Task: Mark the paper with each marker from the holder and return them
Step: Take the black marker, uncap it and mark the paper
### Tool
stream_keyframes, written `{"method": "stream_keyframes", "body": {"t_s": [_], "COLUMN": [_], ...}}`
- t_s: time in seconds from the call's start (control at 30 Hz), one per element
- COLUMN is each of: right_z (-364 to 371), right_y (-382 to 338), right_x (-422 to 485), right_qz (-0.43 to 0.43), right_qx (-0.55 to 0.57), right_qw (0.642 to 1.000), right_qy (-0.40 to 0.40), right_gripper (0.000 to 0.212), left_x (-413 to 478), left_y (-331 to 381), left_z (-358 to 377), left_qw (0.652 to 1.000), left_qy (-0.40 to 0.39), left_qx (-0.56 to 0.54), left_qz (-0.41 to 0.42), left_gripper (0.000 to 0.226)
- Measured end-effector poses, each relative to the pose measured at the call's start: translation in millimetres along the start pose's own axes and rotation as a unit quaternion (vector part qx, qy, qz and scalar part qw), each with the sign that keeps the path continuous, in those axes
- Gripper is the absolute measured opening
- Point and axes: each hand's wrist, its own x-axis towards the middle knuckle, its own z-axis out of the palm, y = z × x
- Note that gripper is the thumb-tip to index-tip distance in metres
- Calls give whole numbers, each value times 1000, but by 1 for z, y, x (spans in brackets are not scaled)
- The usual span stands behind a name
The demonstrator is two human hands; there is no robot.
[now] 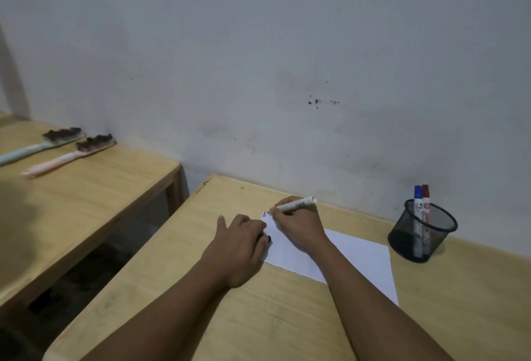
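A white sheet of paper (359,257) lies on the wooden desk (258,317). My right hand (298,225) grips a white marker (298,203), its tip down on the paper's far left corner, where short blue and red marks (265,213) show. My left hand (244,243) rests on the paper's left edge with a small black cap (267,238) held in its fingers. A black mesh holder (422,231) stands at the right, with a blue-capped marker (418,205) and a red-capped marker (425,205) upright inside.
A second wooden desk (86,194) stands to the left across a gap, with two brushes on it, one blue-handled (40,145) and one pink-handled (69,158). A pale wall (287,73) runs along the back edge of both desks.
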Motion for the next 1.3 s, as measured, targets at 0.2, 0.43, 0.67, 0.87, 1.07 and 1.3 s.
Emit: {"method": "stream_keyframes", "body": {"t_s": [0.2, 0.43, 0.67, 0.87, 1.07, 1.3], "right_z": [3, 4, 6, 6, 5, 3], "right_y": [15, 14, 15, 16, 13, 14], "right_x": [5, 7, 6, 8, 6, 5], "right_qz": [-9, -13, -25, -22, -21, -23], "right_qx": [19, 8, -9, -16, 0, 9], "right_qw": [1000, 1000, 1000, 999, 1000, 999], "right_qy": [18, 11, 15, 18, 2, -23], "right_gripper": [14, 17, 20, 20, 23, 40], "left_x": [-1, -1, -2, -1, -2, -1], "left_y": [-1, 1, 1, 1, 1, 1], "left_z": [3, 3, 3, 3, 2, 3], "left_qw": [1000, 1000, 1000, 1000, 1000, 1000], "left_qy": [-15, -10, -7, -14, -12, -9], "left_qx": [21, 18, 7, 5, 3, -3], "left_qz": [-2, -16, -16, -20, -19, -18], "left_gripper": [43, 39, 39, 42, 41, 40]}}
